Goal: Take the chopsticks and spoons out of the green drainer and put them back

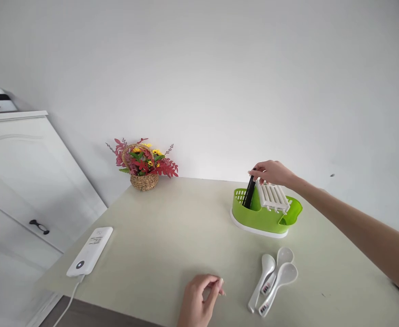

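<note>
Fingers of the right hand (pixel 270 172) are pinched on the upper end of the black sticks (pixel 249 194), whose lower part stands inside the green holder (pixel 259 220); placement judged well advanced, release not yet made. The left hand (pixel 197 300) is curled, thumb to fingertips, nothing visible within. Three white spoons (pixel 287 274) lie outside, on the table (pixel 175 227)

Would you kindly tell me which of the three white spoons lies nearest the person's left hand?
The leftmost spoon: its handle end is closest to the left hand. The other two spoons, with labels showing on their handles, lie farther right.
</note>
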Available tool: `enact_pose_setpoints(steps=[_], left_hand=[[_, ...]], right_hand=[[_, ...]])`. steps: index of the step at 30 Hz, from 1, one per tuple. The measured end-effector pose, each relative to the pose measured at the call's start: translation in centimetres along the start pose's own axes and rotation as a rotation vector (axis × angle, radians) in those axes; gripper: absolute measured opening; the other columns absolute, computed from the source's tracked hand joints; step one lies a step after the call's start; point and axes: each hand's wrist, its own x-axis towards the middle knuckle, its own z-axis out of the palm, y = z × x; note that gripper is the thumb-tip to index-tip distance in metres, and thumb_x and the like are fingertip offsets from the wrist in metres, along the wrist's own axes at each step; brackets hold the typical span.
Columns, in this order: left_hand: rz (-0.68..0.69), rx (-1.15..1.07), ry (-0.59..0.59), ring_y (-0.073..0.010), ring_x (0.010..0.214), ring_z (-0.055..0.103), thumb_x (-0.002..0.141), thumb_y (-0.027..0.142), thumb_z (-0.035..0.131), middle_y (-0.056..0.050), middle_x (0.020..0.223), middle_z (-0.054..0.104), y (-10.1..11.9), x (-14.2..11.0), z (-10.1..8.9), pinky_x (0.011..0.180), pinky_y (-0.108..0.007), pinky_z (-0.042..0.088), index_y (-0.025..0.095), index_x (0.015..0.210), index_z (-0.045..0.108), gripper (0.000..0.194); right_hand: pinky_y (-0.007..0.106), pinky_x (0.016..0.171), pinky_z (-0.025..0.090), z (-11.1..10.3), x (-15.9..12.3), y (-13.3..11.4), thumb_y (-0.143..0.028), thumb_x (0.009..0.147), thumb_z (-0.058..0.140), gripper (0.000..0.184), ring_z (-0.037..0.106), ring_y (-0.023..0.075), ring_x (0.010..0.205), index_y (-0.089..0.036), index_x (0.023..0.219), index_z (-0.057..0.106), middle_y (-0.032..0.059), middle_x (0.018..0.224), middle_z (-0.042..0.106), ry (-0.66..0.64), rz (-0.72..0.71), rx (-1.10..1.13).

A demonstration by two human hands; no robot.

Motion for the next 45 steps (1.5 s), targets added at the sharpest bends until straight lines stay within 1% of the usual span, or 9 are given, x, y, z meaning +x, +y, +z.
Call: enact_pose_setpoints(steps=[2,5,10,16,21,26,31,36,45], left_hand=[[-0.007,0.004,0.0,-0.0171,0.084,0.076,0.104,0.045,0.053,-0.001,0.083,0.08,0.0,0.1,0.0,0.068,-0.018,0.053,0.024,0.087,0.074,0.035],[-0.024,0.009,-0.003,-0.0179,0.085,0.075,0.104,0.046,0.053,-0.002,0.083,0.08,0.0,0.1,0.1,0.059,-0.018,0.05,0.024,0.086,0.074,0.035],[-0.033,0.01,-0.01,-0.0182,0.085,0.075,0.104,0.046,0.054,-0.002,0.084,0.08,-0.2,0.2,0.2,0.057,-0.018,0.049,0.024,0.087,0.074,0.035],[-0.03,0.019,-0.023,-0.0191,0.086,0.075,0.104,0.048,0.053,-0.003,0.086,0.079,-0.2,0.3,0.1,0.064,-0.02,0.052,0.024,0.09,0.073,0.035],[-0.01,0.031,-0.031,-0.0198,0.084,0.075,0.103,0.048,0.053,-0.003,0.085,0.079,0.2,0.4,-0.1,0.064,-0.021,0.051,0.023,0.09,0.074,0.035],[0.004,0.056,-0.038,-0.0202,0.085,0.075,0.104,0.049,0.053,-0.003,0.086,0.08,0.6,0.5,-0.1,0.06,-0.021,0.049,0.024,0.09,0.074,0.036],[0.018,0.061,-0.027,-0.0198,0.083,0.075,0.103,0.049,0.053,-0.002,0.085,0.08,0.8,0.4,-0.1,0.06,-0.022,0.049,0.024,0.091,0.074,0.035],[0.025,0.062,-0.02,-0.0206,0.084,0.076,0.102,0.05,0.054,-0.003,0.084,0.08,1.1,0.4,0.0,0.058,-0.022,0.048,0.023,0.091,0.075,0.036],[0.002,0.055,-0.031,-0.0215,0.085,0.075,0.103,0.05,0.053,-0.004,0.086,0.08,1.4,0.3,0.0,0.06,-0.023,0.05,0.023,0.093,0.076,0.037]], right_hand=[[0.029,0.059,0.054,0.3,0.7,0.4,-0.051,0.093,0.057,0.031,0.074,0.017,0.064,-0.024,0.084,0.07,0.0002,0.086,0.081,0.009,0.012,-0.013],[0.031,0.062,0.053,0.0,1.0,0.6,-0.05,0.094,0.056,0.032,0.075,0.0187,0.068,-0.024,0.109,0.069,0.0002,0.087,0.081,0.103,0.035,-0.05],[0.031,0.063,0.05,-1.9,-2.1,-0.6,-0.048,0.097,0.051,0.038,0.073,0.0191,0.068,-0.025,0.125,0.062,0.0005,0.088,0.08,0.328,-0.031,-0.101],[0.028,0.063,0.047,-2.4,-9.1,-1.8,-0.044,0.1,0.048,0.028,0.07,0.0161,0.066,-0.029,0.11,0.069,-0.0017,0.083,0.078,0.11,-0.328,-0.222],[0.029,0.062,0.041,0.1,-13.9,0.7,-0.031,0.105,0.038,0.033,0.069,0.0183,0.068,-0.028,0.106,0.071,0.002,0.091,0.078,-0.023,-0.491,-0.44],[0.032,0.068,0.045,3.6,-17.6,4.9,-0.032,0.104,0.04,0.032,0.073,0.0217,0.076,-0.027,0.115,0.069,0.0052,0.1,0.079,-0.219,-0.44,-0.442],[0.038,0.076,0.047,7.3,-20.2,8.2,-0.02,0.094,0.051,0.04,0.074,0.0275,0.082,-0.028,0.131,0.064,0.0054,0.091,0.078,-0.331,-0.384,-0.517],[0.037,0.073,0.045,9.9,-21.1,9.6,-0.015,0.085,0.061,0.061,0.074,0.0301,0.081,-0.027,0.145,0.056,0.0083,0.089,0.077,-0.345,-0.429,-0.623],[0.03,0.06,0.032,11.6,-20.9,9.6,-0.002,0.078,0.051,0.058,0.069,0.0218,0.065,-0.023,0.131,0.063,0.0048,0.074,0.073,-0.263,-0.524,-0.659]])
